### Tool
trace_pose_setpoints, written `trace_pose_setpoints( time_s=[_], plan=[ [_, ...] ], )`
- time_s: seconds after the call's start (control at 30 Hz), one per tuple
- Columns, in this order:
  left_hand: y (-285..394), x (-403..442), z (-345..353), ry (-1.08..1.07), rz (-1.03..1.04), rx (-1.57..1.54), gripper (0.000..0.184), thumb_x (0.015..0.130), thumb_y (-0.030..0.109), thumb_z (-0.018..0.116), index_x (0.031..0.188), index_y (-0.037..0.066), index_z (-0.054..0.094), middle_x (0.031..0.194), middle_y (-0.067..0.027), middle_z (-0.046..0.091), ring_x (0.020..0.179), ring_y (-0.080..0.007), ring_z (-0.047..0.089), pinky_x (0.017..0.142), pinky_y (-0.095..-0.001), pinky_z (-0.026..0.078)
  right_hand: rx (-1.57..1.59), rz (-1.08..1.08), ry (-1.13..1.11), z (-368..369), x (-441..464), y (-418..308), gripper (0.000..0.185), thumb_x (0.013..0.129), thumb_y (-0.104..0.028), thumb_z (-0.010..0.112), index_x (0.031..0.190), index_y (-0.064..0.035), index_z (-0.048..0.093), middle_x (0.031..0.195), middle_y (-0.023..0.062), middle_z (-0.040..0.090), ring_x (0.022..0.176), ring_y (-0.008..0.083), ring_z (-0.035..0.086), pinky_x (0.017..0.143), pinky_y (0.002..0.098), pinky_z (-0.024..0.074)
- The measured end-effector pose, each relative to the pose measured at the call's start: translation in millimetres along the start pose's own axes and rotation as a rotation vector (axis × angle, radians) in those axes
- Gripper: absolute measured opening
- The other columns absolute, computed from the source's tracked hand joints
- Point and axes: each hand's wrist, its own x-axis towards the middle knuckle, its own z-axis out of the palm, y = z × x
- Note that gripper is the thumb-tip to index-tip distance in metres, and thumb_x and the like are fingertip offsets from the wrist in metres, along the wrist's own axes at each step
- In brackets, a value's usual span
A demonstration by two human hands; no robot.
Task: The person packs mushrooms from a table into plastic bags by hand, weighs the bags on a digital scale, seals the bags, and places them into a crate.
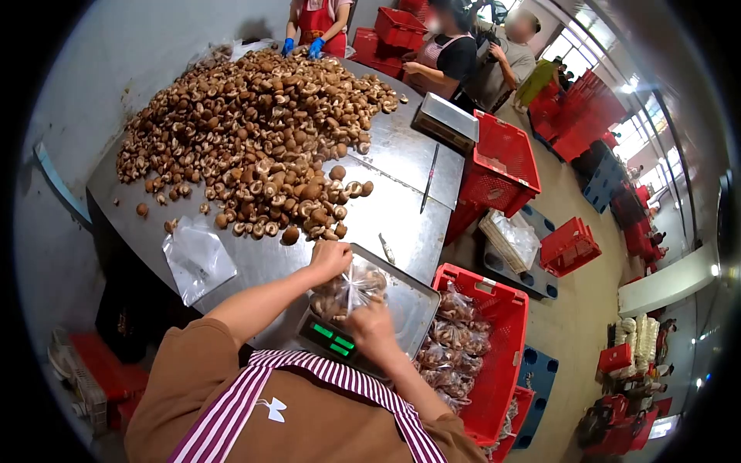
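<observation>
A clear plastic bag of mushrooms (332, 299) rests on the tray of a digital scale (417, 301) with a lit green display. My left hand (330, 260) is closed at the bag's far side, gripping its plastic. My right hand (372, 328) is closed on the gathered plastic at the near side; its fingertips are blurred. Beyond my hands a large heap of brown mushrooms (255, 131) covers much of the metal table (386, 208). Flat empty plastic bags (197, 258) lie left of my left arm.
A red crate (502, 339) holding filled mushroom bags (455, 339) stands right of the scale. A marker-like object (387, 248), a thin dark rod (429, 179) and a second scale (448, 119) lie on the table. A person with blue gloves (315, 48) stands across; other people and red crates are beyond.
</observation>
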Motion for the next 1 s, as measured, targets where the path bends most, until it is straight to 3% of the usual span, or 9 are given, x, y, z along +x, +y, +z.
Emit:
trace_pose_setpoints(
  time_s=[0.2, 0.33, 0.4, 0.47, 0.57, 0.77, 0.9, 0.97, 1.0],
  plan=[
    [-13, 0, 24, 0.086, -0.125, 0.000, 0.022, 0.077, 0.021, 0.062, 0.073, 0.000, 0.066, 0.070, -0.0217, 0.064, 0.065, -0.0394, 0.063, 0.064, -0.0483, 0.050, -0.011, -0.076, -0.001, -21, 2, -4, 0.009, 0.078, -0.007, 0.067, 0.076, -0.0074, 0.058, 0.078, 0.0075, 0.059, 0.087, 0.0287, 0.057, 0.085, 0.0416, 0.0416],
    [7, 3, -12, -0.191, -0.509, -0.816, 0.019, 0.087, 0.014, 0.059, 0.073, 0.002, 0.060, 0.065, -0.0036, 0.058, 0.055, -0.0143, 0.057, 0.052, -0.0280, 0.048, 0.117, -0.032, 0.211, -26, 1, -2, 0.007, 0.088, -0.008, 0.061, 0.088, -0.0049, 0.067, 0.090, 0.0076, 0.066, 0.098, 0.0247, 0.061, 0.089, 0.0386, 0.0431],
    [35, -7, -46, -0.336, -0.516, -1.132, 0.016, 0.090, 0.013, 0.058, 0.077, 0.003, 0.061, 0.069, -0.0039, 0.060, 0.056, -0.0126, 0.058, 0.052, -0.0239, 0.049, 0.989, 0.589, 0.249, -23, 2, -6, 0.019, 0.097, -0.008, 0.052, 0.105, -0.0023, 0.069, 0.098, 0.0058, 0.069, 0.101, 0.0187, 0.063, 0.088, 0.0345, 0.0472],
    [58, -24, -71, -0.503, -0.487, -1.154, 0.014, 0.092, 0.013, 0.059, 0.085, 0.002, 0.063, 0.075, -0.0049, 0.063, 0.066, -0.0131, 0.061, 0.063, -0.0269, 0.053, 1.297, 0.527, 0.346, -16, 11, 4, 0.030, 0.102, -0.010, 0.045, 0.123, 0.0065, 0.058, 0.125, 0.0114, 0.063, 0.099, 0.0179, 0.065, 0.089, 0.0322, 0.0529],
    [78, -44, -82, -0.635, -0.173, -0.957, 0.016, 0.094, 0.016, 0.058, 0.087, 0.003, 0.065, 0.084, -0.0020, 0.064, 0.075, -0.0103, 0.060, 0.071, -0.0259, 0.049, 1.323, 0.604, 0.300, -15, 29, 6, 0.030, 0.103, -0.010, 0.044, 0.125, 0.0063, 0.056, 0.129, 0.0113, 0.061, 0.095, 0.0163, 0.065, 0.085, 0.0311, 0.0547],
    [74, -49, -87, -0.612, -0.346, -0.895, 0.019, 0.090, 0.023, 0.065, 0.094, 0.004, 0.068, 0.096, -0.0021, 0.067, 0.082, -0.0087, 0.058, 0.074, -0.0250, 0.048, 0.964, 0.522, 0.191, 4, 32, 41, 0.025, 0.101, -0.021, 0.053, 0.098, 0.0011, 0.065, 0.078, -0.0024, 0.058, 0.072, 0.0063, 0.053, 0.063, 0.0254, 0.0450],
    [-3, -11, -56, -0.191, -0.969, -1.797, 0.025, 0.089, 0.015, 0.066, 0.109, 0.000, 0.061, 0.103, -0.0166, 0.063, 0.092, -0.0260, 0.063, 0.082, -0.0406, 0.055, 0.160, 0.133, 0.188, -9, 12, 36, 0.012, 0.087, -0.014, 0.064, 0.087, -0.0016, 0.063, 0.078, 0.0148, 0.060, 0.073, 0.0356, 0.057, 0.067, 0.0419, 0.0462],
    [-11, 7, -57, -0.043, -1.211, -1.770, 0.024, 0.090, 0.013, 0.066, 0.112, 0.004, 0.062, 0.109, -0.0193, 0.061, 0.097, -0.0295, 0.063, 0.083, -0.0415, 0.054, 0.160, 0.071, 0.118, -19, 4, -11, 0.013, 0.085, -0.014, 0.067, 0.086, -0.0017, 0.063, 0.080, 0.0146, 0.060, 0.076, 0.0347, 0.057, 0.069, 0.0420, 0.0461],
    [-12, 1, -45, -0.152, -1.084, -1.824, 0.024, 0.090, 0.014, 0.066, 0.112, 0.005, 0.061, 0.109, -0.0193, 0.061, 0.100, -0.0289, 0.063, 0.084, -0.0406, 0.054, 0.152, -0.010, 0.066, -19, -3, -25, 0.014, 0.082, -0.014, 0.069, 0.085, -0.0017, 0.063, 0.082, 0.0143, 0.060, 0.079, 0.0337, 0.057, 0.071, 0.0420, 0.0461]
  ],
)
